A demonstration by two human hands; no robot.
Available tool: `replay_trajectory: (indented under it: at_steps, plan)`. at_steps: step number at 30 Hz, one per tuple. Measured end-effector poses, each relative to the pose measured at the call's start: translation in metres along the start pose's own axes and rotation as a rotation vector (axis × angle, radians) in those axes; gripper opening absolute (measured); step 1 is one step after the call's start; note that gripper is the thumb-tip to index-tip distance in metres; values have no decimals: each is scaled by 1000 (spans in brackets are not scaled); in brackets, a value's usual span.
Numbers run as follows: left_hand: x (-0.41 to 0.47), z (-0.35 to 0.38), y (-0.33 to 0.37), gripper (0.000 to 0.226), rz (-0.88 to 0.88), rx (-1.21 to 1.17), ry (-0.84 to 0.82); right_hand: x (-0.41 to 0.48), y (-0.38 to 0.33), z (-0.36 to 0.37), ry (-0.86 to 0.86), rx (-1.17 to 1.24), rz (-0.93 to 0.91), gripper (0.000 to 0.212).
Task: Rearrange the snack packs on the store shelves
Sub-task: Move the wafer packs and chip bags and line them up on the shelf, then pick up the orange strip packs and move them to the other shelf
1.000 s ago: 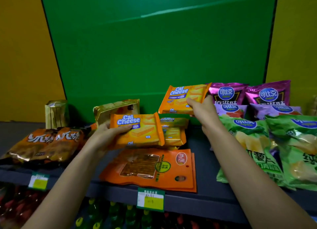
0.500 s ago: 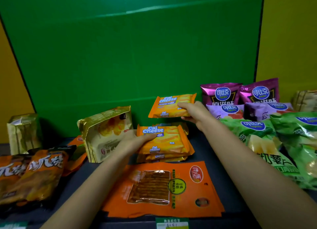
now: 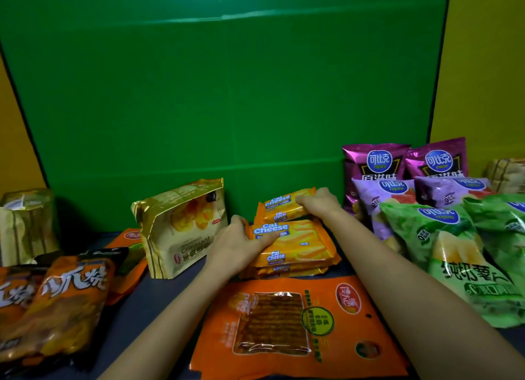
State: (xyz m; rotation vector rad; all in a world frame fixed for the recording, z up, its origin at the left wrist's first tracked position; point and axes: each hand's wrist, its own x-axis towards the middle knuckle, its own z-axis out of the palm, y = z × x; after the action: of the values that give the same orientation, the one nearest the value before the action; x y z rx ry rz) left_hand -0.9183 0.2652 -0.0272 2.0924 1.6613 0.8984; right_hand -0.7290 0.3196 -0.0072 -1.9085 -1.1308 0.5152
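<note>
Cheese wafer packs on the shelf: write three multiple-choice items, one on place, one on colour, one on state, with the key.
1. Where is the gold croissant bag?
A. left of the wafer stack
B. right of it
C. on top of it

2. What colour are the two chip bags at the back on the right?
A. blue
B. purple
C. white

3. What is the right hand doing?
A. hanging free
B. resting on a green bag
C. holding a wafer pack

Key: 1 A, it stands beside the left hand; 2 B, shiny purple fronts; 3 C, its fingers wrap the rear pack.
</note>
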Motion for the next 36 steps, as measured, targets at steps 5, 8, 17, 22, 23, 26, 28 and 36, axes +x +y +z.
replay_trajectory:
  at_steps: [5, 8, 17, 22, 23, 26, 28, 36]
  plan:
    - [2, 0, 0, 67, 13, 120, -3, -6, 4, 2, 2, -322, -12, 71]
    - [3, -1, -2, 68, 47, 174, 14, -10, 1, -3, 47, -442, -46, 74]
    - [-7, -40, -31, 56, 227, -58, 148, -97, -2, -63, 111, -443, -377, 38]
    - [-35, -40, -51, 22, 318, -87, 64, -184, 39, -84, 34, -482, -393, 21]
    - [-39, -38, -54, 19, 328, -75, 45, -197, 49, -86, 49, -497, -358, 25]
    - [-48, -30, -63, 26, 317, -18, -25, -228, 71, -85, 132, -518, -235, 40]
    - [-50, -26, -67, 33, 291, 9, -128, -243, 77, -81, 166, -541, -142, 50]
    - [-53, -21, -67, 42, 255, 29, -263, -259, 78, -62, 96, -655, -27, 54]
